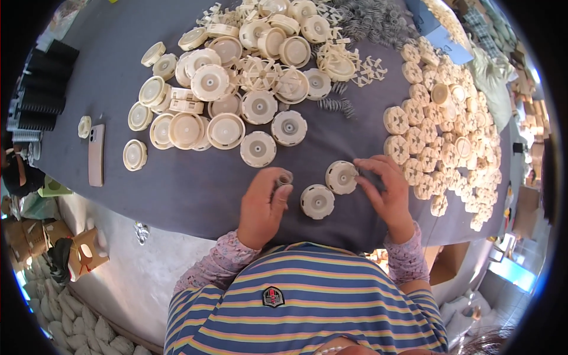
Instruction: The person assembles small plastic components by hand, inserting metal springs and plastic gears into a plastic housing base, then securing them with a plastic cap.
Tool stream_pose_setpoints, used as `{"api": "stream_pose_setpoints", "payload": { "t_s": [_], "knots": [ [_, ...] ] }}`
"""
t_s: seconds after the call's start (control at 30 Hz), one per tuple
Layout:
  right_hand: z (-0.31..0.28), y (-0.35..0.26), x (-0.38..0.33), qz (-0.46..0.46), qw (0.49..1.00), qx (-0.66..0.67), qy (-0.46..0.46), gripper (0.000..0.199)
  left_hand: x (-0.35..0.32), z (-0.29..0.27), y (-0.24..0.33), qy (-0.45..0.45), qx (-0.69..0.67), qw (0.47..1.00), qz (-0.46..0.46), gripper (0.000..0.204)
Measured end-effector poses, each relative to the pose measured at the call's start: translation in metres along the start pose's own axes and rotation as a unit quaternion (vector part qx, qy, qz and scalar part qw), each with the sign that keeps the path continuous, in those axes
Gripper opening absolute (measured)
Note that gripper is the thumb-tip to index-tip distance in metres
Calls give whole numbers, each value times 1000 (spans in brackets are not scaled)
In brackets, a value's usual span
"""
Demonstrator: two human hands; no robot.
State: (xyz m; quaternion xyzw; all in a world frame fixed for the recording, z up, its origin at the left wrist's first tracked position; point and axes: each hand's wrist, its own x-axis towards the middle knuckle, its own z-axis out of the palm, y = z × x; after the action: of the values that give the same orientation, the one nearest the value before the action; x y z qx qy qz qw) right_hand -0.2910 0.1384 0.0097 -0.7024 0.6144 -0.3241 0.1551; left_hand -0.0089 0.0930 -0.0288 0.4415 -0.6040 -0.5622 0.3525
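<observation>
Near white disc (318, 202) taken as landmark; it lies flat on the desk (195, 189). Left of it, left hand (262, 204): grip pinching a coil spring (284, 177) between thumb and fingers. Second disc (341, 177) sits just beyond the landmark, to its right. Right hand (387, 192) is right of the landmark: grip spread, thumb and index apart at the second disc's edge; contact cannot be told.

Two cream discs (318, 202) (spring (284, 178) nearby)

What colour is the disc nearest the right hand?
The disc is cream, clearest in the head view.
</observation>
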Motion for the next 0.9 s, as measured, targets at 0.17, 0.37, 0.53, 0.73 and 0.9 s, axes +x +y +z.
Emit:
{"api": "stream_pose_setpoints", "payload": {
  "t_s": [0.17, 0.37, 0.53, 0.73, 0.9],
  "knots": [
    [17, 3, -7, -37, 997, 1, -61, 39, 24, -38, -5, 67, 256, 951, 158, 24],
    [2, 0, -10, -33, 999, 40, -3, 36, 13, -34, -4, -16, 286, 943, 170, 35],
    [12, -47, -10, -13, 983, 176, -54, 33, -11, -7, 8, -66, 179, 971, 145, 33],
    [28, -47, -7, -19, 958, 268, -97, 38, -6, -5, 25, -139, 162, 968, 131, 28],
    [26, -38, -20, -31, 989, 128, -69, 35, 9, -39, 20, -12, 4, 1000, -21, 21]
  ]
}}
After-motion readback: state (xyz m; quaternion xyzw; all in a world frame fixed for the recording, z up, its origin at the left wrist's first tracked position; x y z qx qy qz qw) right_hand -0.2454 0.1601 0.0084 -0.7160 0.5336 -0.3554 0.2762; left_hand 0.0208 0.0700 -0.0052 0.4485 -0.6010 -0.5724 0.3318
